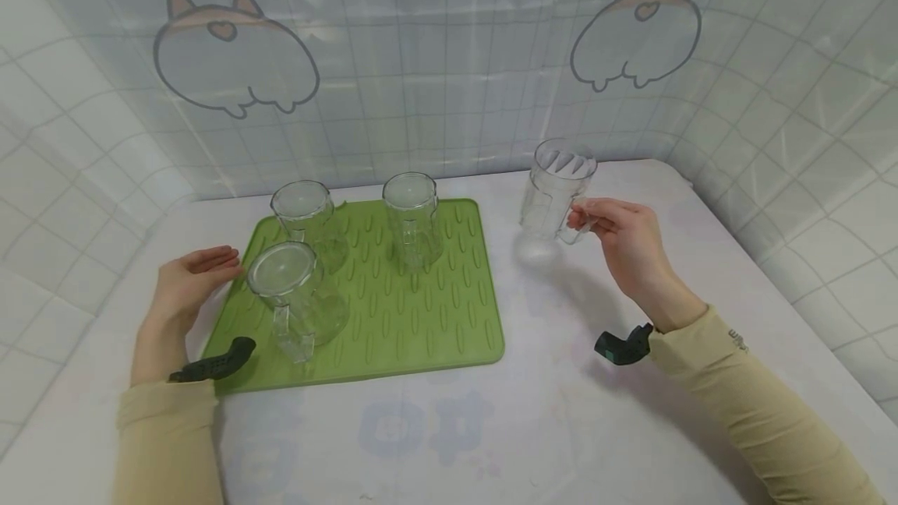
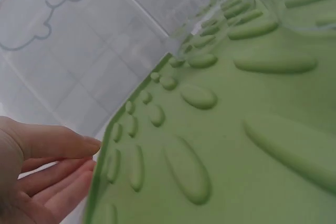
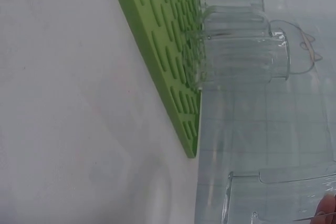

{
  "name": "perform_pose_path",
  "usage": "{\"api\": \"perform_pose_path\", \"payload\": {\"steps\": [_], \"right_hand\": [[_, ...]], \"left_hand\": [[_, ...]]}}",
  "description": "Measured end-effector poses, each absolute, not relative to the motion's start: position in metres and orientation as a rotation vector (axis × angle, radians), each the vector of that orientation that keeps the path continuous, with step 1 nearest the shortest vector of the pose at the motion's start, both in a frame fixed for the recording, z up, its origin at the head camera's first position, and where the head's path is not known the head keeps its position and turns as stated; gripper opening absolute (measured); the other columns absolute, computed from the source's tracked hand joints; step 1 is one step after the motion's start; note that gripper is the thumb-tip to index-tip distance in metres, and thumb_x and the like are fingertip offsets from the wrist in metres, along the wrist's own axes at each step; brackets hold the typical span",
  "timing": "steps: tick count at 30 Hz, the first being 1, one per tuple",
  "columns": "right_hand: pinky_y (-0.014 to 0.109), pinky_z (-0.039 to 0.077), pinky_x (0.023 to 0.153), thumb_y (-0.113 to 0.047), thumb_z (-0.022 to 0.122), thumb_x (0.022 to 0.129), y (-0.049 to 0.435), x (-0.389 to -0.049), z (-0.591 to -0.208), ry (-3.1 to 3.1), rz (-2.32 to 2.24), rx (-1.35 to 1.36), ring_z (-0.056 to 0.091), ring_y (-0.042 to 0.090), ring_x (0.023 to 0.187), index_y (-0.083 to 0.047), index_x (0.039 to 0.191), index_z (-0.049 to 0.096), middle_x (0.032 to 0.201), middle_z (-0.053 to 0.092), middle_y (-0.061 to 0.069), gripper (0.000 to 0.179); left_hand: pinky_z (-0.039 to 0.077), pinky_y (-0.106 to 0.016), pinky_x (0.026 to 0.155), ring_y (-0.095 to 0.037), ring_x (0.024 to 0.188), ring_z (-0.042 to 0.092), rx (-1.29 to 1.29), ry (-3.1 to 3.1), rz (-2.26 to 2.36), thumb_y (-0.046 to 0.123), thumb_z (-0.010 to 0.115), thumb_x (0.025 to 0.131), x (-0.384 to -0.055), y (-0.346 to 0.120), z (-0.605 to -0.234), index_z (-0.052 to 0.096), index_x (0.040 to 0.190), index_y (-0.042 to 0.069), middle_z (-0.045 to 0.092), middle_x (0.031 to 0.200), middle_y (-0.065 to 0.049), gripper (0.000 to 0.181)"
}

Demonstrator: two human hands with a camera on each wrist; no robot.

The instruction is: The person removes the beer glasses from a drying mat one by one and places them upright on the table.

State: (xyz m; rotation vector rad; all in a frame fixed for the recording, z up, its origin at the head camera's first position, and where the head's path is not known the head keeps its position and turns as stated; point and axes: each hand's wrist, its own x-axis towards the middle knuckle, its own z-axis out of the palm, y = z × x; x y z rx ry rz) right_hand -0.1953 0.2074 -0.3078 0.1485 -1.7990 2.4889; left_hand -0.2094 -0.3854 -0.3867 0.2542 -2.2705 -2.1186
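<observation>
Here, the mug is near-vertical lengthwise, its handle pointing right, pinched by the right hand, the left hand unclenched.

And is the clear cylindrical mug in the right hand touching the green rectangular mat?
Apart: the head view shows white tabletop between the clear mug and the green mat.

Cannot read tiny lettering on the right sleeve at the head view's right. Can see only part of the glass mug, cropped by the right wrist view's lower right corner.
</observation>
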Motion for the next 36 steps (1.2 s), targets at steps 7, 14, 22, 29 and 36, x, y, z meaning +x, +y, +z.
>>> {"api": "perform_pose_path", "payload": {"steps": [7, 14, 22, 29, 36], "right_hand": [[0.027, 0.053, 0.088, -0.004, 0.059, 0.098, 0.211, -0.199, -0.310, -1.799, 2.478, 0.130, 0.065, 0.020, 0.081, 0.005, 0.090, 0.074, 0.080, 0.073, 0.007, 0.019], [0.025, 0.054, 0.086, -0.004, 0.058, 0.099, 0.217, -0.206, -0.314, -1.789, 2.472, 0.113, 0.065, 0.019, 0.080, 0.005, 0.092, 0.074, 0.080, 0.073, 0.007, 0.020], [0.026, 0.054, 0.083, -0.005, 0.060, 0.098, 0.225, -0.213, -0.319, -1.766, 2.451, 0.074, 0.066, 0.019, 0.079, 0.006, 0.096, 0.075, 0.080, 0.073, 0.007, 0.019], [0.025, 0.055, 0.080, -0.003, 0.059, 0.098, 0.230, -0.218, -0.325, -1.717, 2.453, 0.054, 0.068, 0.018, 0.077, 0.007, 0.096, 0.075, 0.080, 0.074, 0.008, 0.018], [0.024, 0.055, 0.078, -0.001, 0.056, 0.099, 0.235, -0.224, -0.332, -1.684, 2.440, -0.005, 0.068, 0.017, 0.075, 0.004, 0.093, 0.075, 0.079, 0.074, 0.007, 0.020]], "left_hand": [[0.054, -0.007, 0.080, 0.009, 0.091, 0.067, 0.220, -2.247, -2.109, -0.005, 0.072, 0.088, -0.212, -0.388, -0.399, 0.042, 0.143, -0.010, 0.071, 0.099, 0.021, 0.063], [0.053, -0.007, 0.083, 0.008, 0.094, 0.067, 0.255, -2.222, -2.107, -0.001, 0.074, 0.088, -0.213, -0.392, -0.406, 0.041, 0.147, -0.007, 0.071, 0.102, 0.020, 0.067], [0.054, -0.008, 0.084, 0.007, 0.095, 0.068, 0.247, -2.163, -2.140, -0.002, 0.074, 0.088, -0.213, -0.394, -0.410, 0.046, 0.143, -0.005, 0.073, 0.103, 0.019, 0.062], [0.055, -0.009, 0.083, 0.005, 0.094, 0.069, 0.239, -2.135, -2.147, -0.002, 0.076, 0.086, -0.213, -0.394, -0.411, 0.057, 0.136, 0.000, 0.073, 0.102, 0.017, 0.053], [0.055, -0.010, 0.083, 0.005, 0.094, 0.069, 0.227, -2.111, -2.171, -0.002, 0.076, 0.086, -0.213, -0.395, -0.414, 0.049, 0.141, -0.005, 0.073, 0.103, 0.015, 0.061]]}}
